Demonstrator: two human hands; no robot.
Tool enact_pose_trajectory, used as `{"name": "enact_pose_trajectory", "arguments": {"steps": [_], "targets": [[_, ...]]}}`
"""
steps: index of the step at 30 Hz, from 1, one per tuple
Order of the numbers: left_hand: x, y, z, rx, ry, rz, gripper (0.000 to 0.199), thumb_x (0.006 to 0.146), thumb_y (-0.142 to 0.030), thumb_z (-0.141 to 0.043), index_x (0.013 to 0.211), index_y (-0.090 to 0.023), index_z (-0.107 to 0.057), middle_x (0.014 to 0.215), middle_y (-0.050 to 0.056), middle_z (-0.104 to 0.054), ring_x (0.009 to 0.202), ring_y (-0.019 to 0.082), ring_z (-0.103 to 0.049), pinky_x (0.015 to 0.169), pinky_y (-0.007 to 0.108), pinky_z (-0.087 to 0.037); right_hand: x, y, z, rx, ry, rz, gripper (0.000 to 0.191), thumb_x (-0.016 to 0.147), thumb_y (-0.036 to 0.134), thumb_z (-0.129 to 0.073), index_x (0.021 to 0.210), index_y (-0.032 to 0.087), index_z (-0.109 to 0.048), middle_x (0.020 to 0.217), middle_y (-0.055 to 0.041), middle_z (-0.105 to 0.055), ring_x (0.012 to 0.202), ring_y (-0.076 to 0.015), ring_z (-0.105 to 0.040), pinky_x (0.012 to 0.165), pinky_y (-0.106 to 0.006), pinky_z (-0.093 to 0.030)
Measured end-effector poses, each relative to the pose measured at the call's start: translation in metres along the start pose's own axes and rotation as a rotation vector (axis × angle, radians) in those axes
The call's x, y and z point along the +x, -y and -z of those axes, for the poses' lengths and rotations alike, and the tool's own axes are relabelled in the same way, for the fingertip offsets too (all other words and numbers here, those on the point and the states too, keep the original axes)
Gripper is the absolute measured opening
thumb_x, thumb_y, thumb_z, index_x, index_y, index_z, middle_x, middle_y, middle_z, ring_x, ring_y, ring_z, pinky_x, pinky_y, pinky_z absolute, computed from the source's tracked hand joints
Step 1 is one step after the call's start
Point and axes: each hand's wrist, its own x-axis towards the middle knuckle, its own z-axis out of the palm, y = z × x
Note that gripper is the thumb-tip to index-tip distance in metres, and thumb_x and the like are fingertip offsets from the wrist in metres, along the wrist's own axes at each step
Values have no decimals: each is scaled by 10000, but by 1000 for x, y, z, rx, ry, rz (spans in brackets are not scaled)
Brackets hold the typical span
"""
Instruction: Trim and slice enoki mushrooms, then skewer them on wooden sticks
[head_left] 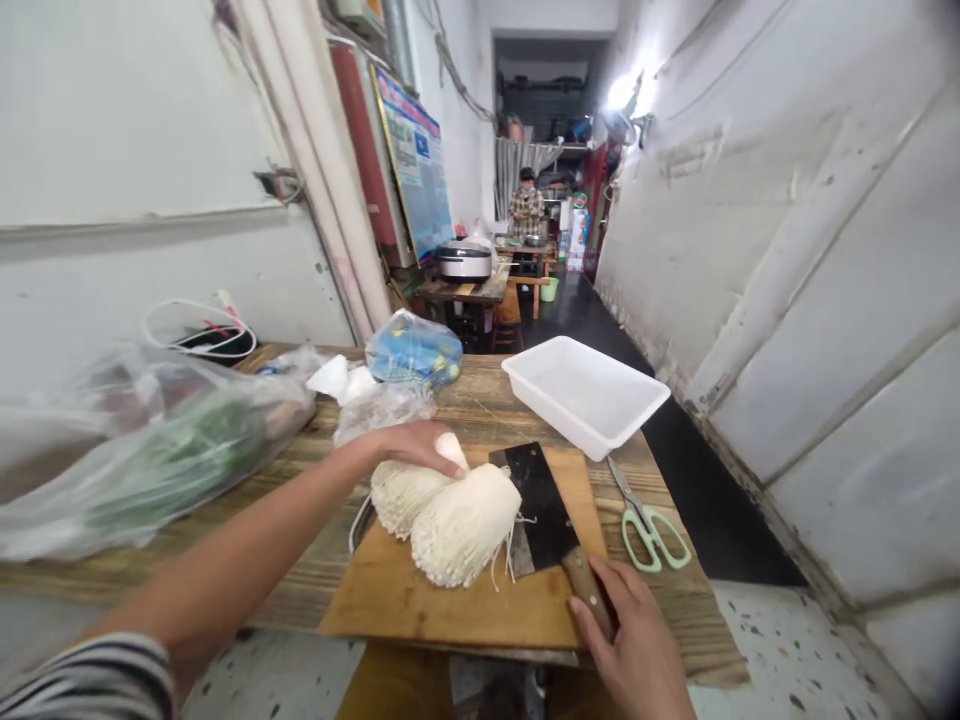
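Two white bunches of enoki mushrooms (pixel 465 525) lie side by side on a wooden cutting board (pixel 517 612), with a few loose stems at their right. My left hand (pixel 424 447) is closed over the root end of the rear bunch; some of its fingers are hidden. A dark cleaver (pixel 541 505) rests flat on the board, to the right of the mushrooms. Around its wooden handle, at the board's right front edge, my right hand (pixel 628 625) has its thumb and fingers.
A white plastic tray (pixel 585 395) and green-handled scissors (pixel 649 530) lie on the right of the wooden table (pixel 480 385). Plastic bags, one with green vegetables (pixel 187 450), cover the left. Farther back, a person (pixel 527 205) stands behind another table.
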Motion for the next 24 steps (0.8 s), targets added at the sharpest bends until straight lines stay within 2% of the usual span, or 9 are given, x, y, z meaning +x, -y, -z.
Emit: {"name": "enact_pose_trajectory", "arguments": {"steps": [5,10,12,15,19,22,24], "targets": [[-1,-4,2,-72,4,12,744,522,-668,-738,1058,-157,-675,1146,125,-696,1063,325,-619,881,345,-456,0,-15,-6,-11,18,40,383,891,418,-564,1193,189,-621,1150,-134,-624,1045,-259,-642,866,-391,-570],[-2,7,0,-172,-15,67,679,494,-606,-767,1007,-173,-664,1097,90,-711,1059,311,-622,830,319,-478,-4,-21,-10,-8,-5,61,394,877,404,-587,1213,202,-624,1162,-137,-627,1075,-282,-636,881,-413,-570],[1,15,-1,-272,3,84,627,507,-583,-765,976,-181,-656,1077,82,-718,1055,309,-633,817,319,-493,-4,-22,-11,-8,-16,70,399,876,402,-591,1218,199,-625,1162,-136,-630,1073,-280,-638,883,-410,-572],[7,29,1,-528,90,101,576,517,-537,-784,958,-196,-641,1072,83,-726,1025,302,-660,804,330,-523,-6,-21,-12,-4,-35,82,399,878,393,-592,1222,193,-624,1154,-135,-634,1055,-268,-643,875,-387,-577],[14,43,11,-783,146,78,540,520,-481,-803,940,-177,-653,985,72,-744,945,287,-687,819,353,-536,-8,-19,-13,-8,-58,76,398,875,376,-598,1227,193,-621,1158,-131,-635,1048,-261,-644,874,-375,-577],[23,44,24,-838,135,63,528,510,-496,-810,883,-154,-661,917,104,-748,912,300,-695,817,381,-544,-9,-19,-15,-16,-52,67,402,880,375,-588,1237,191,-617,1162,-134,-632,1048,-259,-645,877,-374,-577],[33,43,36,-831,116,73,554,490,-512,-822,884,-160,-657,941,129,-748,915,305,-696,814,390,-553,-10,-19,-16,-18,-39,65,407,881,375,-583,1242,190,-618,1167,-137,-632,1058,-261,-643,887,-371,-575]]}}
